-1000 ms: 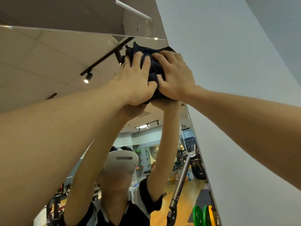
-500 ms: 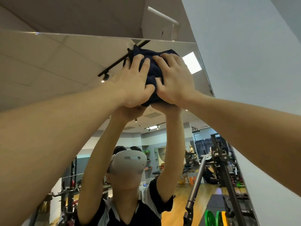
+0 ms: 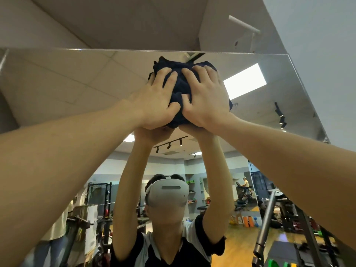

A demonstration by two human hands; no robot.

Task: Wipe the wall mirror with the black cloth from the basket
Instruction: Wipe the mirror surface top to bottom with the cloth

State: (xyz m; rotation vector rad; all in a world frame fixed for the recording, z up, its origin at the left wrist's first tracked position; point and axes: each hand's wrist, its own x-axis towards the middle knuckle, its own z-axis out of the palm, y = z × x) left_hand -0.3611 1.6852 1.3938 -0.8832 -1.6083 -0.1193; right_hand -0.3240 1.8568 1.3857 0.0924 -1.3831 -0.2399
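Reaching up and forward with both bare forearms, near to far: left hand (image 3: 154,101) and right hand (image 3: 206,97) side by side, thumbs touching, fingers spread and curling over the bunched black cloth (image 3: 180,87); both clamping it, pressing it flat against the glass

Holding the cloth high on the wall mirror (image 3: 77,83), just below its top edge and a little right of centre; basket not in view

Wiping step in hand, at the upper band of the glass; how much of the surface is already done cannot be told

Next move, as judged: keeping even pressure through both palms while sweeping the wad sideways or downward, and keeping the cloth from catching on the top edge

Reflecting in the glass beyond the hands: raised arms, a white headset (image 3: 167,193), ceiling panels with a bright light panel (image 3: 244,81), and farther back a gym room with racks and a wooden floor
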